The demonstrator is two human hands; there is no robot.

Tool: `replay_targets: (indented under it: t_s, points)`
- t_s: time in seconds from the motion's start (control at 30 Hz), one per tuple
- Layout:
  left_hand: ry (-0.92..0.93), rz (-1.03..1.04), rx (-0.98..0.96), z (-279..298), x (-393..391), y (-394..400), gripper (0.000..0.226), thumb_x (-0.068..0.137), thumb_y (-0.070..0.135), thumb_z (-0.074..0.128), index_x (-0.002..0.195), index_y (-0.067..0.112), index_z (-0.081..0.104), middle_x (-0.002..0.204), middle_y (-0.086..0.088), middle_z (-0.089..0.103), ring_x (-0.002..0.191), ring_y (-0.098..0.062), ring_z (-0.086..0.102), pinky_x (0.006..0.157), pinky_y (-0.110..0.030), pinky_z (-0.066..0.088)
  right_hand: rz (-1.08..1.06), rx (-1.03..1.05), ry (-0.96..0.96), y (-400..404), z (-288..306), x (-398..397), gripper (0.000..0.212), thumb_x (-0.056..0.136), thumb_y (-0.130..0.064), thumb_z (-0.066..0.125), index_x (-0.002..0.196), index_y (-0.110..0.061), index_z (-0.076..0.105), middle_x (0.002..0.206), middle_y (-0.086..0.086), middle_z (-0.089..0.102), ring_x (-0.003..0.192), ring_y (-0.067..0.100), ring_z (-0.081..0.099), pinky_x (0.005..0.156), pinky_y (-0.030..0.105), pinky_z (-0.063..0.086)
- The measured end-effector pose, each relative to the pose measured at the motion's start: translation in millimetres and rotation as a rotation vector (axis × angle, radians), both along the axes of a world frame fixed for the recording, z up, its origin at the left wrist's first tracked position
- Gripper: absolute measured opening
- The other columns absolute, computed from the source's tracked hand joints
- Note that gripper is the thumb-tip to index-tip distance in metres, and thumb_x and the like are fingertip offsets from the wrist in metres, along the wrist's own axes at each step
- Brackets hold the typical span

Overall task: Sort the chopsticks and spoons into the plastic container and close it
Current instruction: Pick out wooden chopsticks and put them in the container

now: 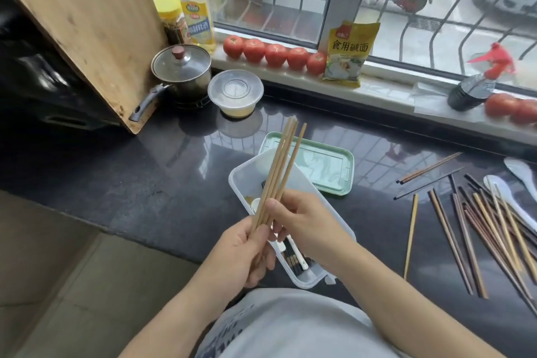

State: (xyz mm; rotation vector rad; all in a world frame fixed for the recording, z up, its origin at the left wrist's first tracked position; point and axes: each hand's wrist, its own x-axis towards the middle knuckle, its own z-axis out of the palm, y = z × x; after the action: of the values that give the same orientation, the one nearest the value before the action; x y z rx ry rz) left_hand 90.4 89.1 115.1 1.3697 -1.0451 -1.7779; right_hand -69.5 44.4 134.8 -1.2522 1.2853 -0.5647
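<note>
Hands [279, 229] amid pot [183, 70], tomatoes [276, 54]

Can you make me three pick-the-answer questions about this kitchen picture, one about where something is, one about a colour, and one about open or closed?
1. Where is the green lid?
A. on the counter behind the plastic container
B. on the pot
C. on the windowsill

2. What colour is the spray bottle's top?
A. blue
B. red
C. yellow

3. The plastic container is:
A. closed
B. upside down
C. open

Answers: 1 A, it lies flat beyond the container. 2 B, the trigger is red. 3 C, utensils show inside while both hands, left hand and right hand, hold light chopsticks.
</note>
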Motion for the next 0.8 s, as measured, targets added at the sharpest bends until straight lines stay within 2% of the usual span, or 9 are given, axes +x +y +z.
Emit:
replay_targets:
  t_s: [0.07, 0.17, 0.23, 0.3, 0.37, 0.47, 0.63, 0.7, 0.8]
  points:
    - [-0.016, 0.036, 0.006, -2.6, -13.5, -0.8, 0.029, 0.111, 0.024, 0.039, 0.105, 0.003, 0.058, 0.07, -0.012, 0.059, 0.044, -0.019, 0.034, 0.045, -0.026, 0.021, -0.069, -0.008, 0.009, -6.8, 3.2, -5.8, 0.026, 0.103, -0.022, 0.055, 0.094, -0.004, 0.071, 0.081, 0.016, 0.072, 0.065, 0.015, 0.063, 0.061, 0.034, 0.053]
    - [-0.075, 0.249, 0.051, -8.4, -17.0, -5.3, 0.029, 0.111, 0.023, 0.039, 0.1, 0.003, 0.057, 0.063, -0.007, 0.054, 0.041, -0.016, 0.031, 0.043, -0.025, 0.02, -0.419, -0.052, -0.022, -28.4, 14.3, -41.9, 0.023, 0.105, -0.02, 0.052, 0.091, -0.007, 0.065, 0.079, 0.009, 0.068, 0.062, 0.015, 0.063, 0.056, 0.03, 0.052]
    - [-0.065, 0.395, 0.121, -15.9, -5.8, -4.4, 0.027, 0.111, 0.023, 0.039, 0.102, 0.003, 0.055, 0.06, -0.004, 0.042, 0.042, -0.013, 0.024, 0.043, -0.025, 0.016, -0.42, -0.288, 0.296, -43.4, 18.4, -67.4, 0.023, 0.104, -0.025, 0.052, 0.087, -0.012, 0.061, 0.073, 0.003, 0.065, 0.063, 0.019, 0.062, 0.06, 0.037, 0.051]
    - [-0.045, 0.486, 0.166, -22.9, 10.9, 0.7, 0.025, 0.111, 0.021, 0.039, 0.104, 0.003, 0.054, 0.059, -0.002, 0.036, 0.043, -0.012, 0.021, 0.042, -0.024, 0.014, -0.098, -0.395, 0.668, -50.6, 17.1, -71.8, 0.023, 0.103, -0.031, 0.054, 0.084, -0.017, 0.058, 0.074, -0.001, 0.062, 0.07, 0.023, 0.059, 0.063, 0.037, 0.046]
    - [-0.022, 0.562, 0.197, -26.9, 27.3, 7.1, 0.024, 0.111, 0.018, 0.039, 0.107, 0.001, 0.055, 0.058, -0.001, 0.035, 0.042, -0.01, 0.02, 0.041, -0.024, 0.012, 0.298, -0.346, 0.967, -47.1, 2.8, -54.7, 0.024, 0.103, -0.036, 0.052, 0.088, -0.018, 0.056, 0.082, 0.002, 0.06, 0.077, 0.027, 0.059, 0.064, 0.036, 0.045]
    - [0.001, 0.611, 0.205, -27.2, 39.8, 14.3, 0.024, 0.111, 0.015, 0.039, 0.11, -0.001, 0.057, 0.058, 0.0, 0.035, 0.04, -0.008, 0.02, 0.042, -0.023, 0.01, 0.643, -0.417, 1.176, -38.1, -36.5, -19.9, 0.014, 0.102, -0.022, 0.051, 0.102, -0.014, 0.062, 0.091, 0.007, 0.062, 0.09, 0.033, 0.068, 0.064, 0.036, 0.045]
    - [0.032, 0.573, 0.186, -25.8, 36.0, 20.2, 0.025, 0.111, 0.016, 0.039, 0.111, -0.001, 0.057, 0.059, 0.0, 0.036, 0.044, -0.011, 0.018, 0.046, -0.028, 0.008, 0.741, -0.378, 1.3, -39.9, -78.1, 0.4, 0.026, 0.094, -0.002, 0.052, 0.116, -0.01, 0.064, 0.11, 0.008, 0.067, 0.099, 0.026, 0.069, 0.064, 0.03, 0.041]
    - [0.043, 0.548, 0.18, -27.4, 33.6, 21.2, 0.025, 0.111, 0.017, 0.039, 0.111, -0.001, 0.056, 0.06, -0.001, 0.037, 0.045, -0.012, 0.018, 0.048, -0.029, 0.008, 0.633, -0.363, 1.229, -35.8, -90.0, -5.2, 0.02, 0.097, -0.008, 0.052, 0.116, -0.011, 0.059, 0.107, 0.008, 0.064, 0.095, 0.027, 0.067, 0.063, 0.032, 0.04]
    - [0.054, 0.485, 0.163, -30.4, 32.3, 21.0, 0.026, 0.111, 0.021, 0.039, 0.106, 0.001, 0.054, 0.061, -0.001, 0.036, 0.046, -0.012, 0.018, 0.047, -0.029, 0.008, 0.329, -0.31, 0.987, -25.7, -90.5, -22.6, 0.009, 0.101, -0.021, 0.047, 0.094, -0.018, 0.051, 0.091, 0.001, 0.057, 0.079, 0.03, 0.056, 0.064, 0.036, 0.039]
